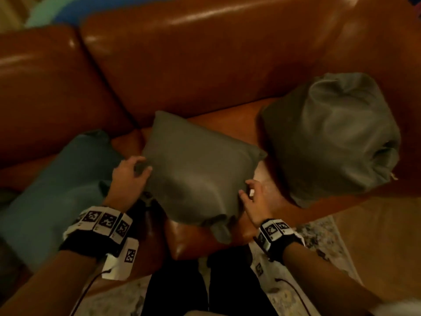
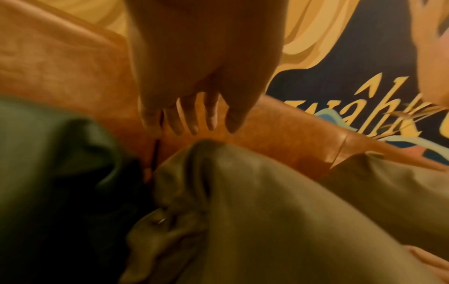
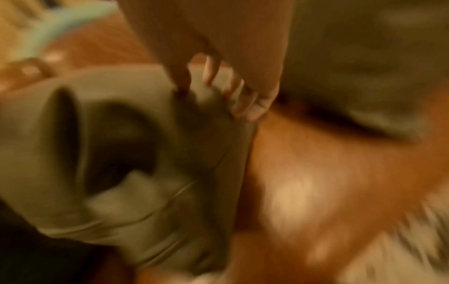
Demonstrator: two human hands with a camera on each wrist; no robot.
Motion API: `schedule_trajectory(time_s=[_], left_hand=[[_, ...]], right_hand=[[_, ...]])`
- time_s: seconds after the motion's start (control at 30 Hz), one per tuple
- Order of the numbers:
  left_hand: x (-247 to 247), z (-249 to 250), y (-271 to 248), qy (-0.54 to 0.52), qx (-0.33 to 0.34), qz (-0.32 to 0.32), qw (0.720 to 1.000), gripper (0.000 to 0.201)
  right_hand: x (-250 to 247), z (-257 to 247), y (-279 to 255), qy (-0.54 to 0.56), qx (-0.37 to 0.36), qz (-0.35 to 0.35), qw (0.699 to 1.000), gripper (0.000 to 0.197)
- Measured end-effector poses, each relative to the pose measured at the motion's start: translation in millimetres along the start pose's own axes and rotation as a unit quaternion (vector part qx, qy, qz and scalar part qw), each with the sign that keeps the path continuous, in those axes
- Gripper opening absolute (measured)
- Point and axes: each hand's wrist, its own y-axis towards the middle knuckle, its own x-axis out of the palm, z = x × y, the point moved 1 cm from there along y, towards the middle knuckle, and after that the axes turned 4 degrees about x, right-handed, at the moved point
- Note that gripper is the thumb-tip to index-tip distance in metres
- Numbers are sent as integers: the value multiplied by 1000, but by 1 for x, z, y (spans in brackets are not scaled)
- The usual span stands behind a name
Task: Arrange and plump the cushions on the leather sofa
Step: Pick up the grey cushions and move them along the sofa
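wristbands (image 1: 107, 221) with printed markers sit nearest, at six o'clock, with dark trousers and a patterned rug (image 1: 319, 238) below them. just beyond, the middle grey cushion (image 1: 196, 169) lies flat on the seat of the leather sofa (image 1: 205, 53), its long axis running from about eleven o'clock down to five, one corner hanging over the front edge. the left hand (image 1: 129, 176) is at its nine o'clock side, fingers spread and loosely bent; the left wrist view shows them hovering above the fabric, gripping nothing. the right hand (image 1: 255, 201) is at the cushion's four o'clock edge, fingers partly curled and touching the fabric; the right wrist view is too blurred to tell whether they pinch it. both hands flank the cushion about equally, so a two-sided squeeze looks like the likely next move. farther off, a blue-grey cushion (image 1: 57, 179) lies at nine o'clock, and a crumpled grey cushion (image 1: 330, 137) leans against the backrest at two o'clock.
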Motion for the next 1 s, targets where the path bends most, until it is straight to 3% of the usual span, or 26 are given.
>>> schedule_trajectory(time_s=[0.07, 0.13, 0.17, 0.23, 0.37, 0.5, 0.6, 0.63, 0.7, 0.83, 0.9, 1.0], left_hand=[[6, -29, -9, -58, -30, -54, 996, 58], [14, -46, -17, -122, -8, -83, 989, 76], [19, -51, -18, -143, 4, -87, 986, 79], [21, -51, -19, -158, -1, -83, 984, 66], [10, -45, -12, -213, 2, -78, 974, 50], [-20, -23, -4, -178, 10, -92, 980, 50], [-40, -10, 8, -238, 23, -96, 966, 54], [-43, -8, 13, -293, 18, -103, 950, 54], [-42, -4, 15, -349, 16, -137, 927, 57], [-17, -8, 11, -199, 83, -204, 955, 105], [-8, -12, 13, -143, 102, -202, 964, 119], [-6, -7, 16, -172, 75, -143, 972, 112]], right_hand=[[19, 7, -10, 130, 114, 56, 983, 61], [33, 13, -21, 187, 236, 74, 951, 84], [39, 12, -25, 205, 279, 60, 936, 87], [47, 7, -30, 248, 311, 29, 917, 83], [49, -25, -44, 264, 279, -5, 923, 76], [21, -69, -52, 278, 109, 50, 953, 91], [-18, -112, -50, 355, 37, 26, 934, 48], [-31, -121, -42, 372, 25, 23, 928, 45], [-45, -133, -26, 396, 0, 52, 917, 51], [-32, -128, 6, 332, -7, 83, 940, 63], [-22, -126, 16, 295, -9, 74, 953, 68], [-26, -124, 27, 268, -18, 97, 958, 84]])
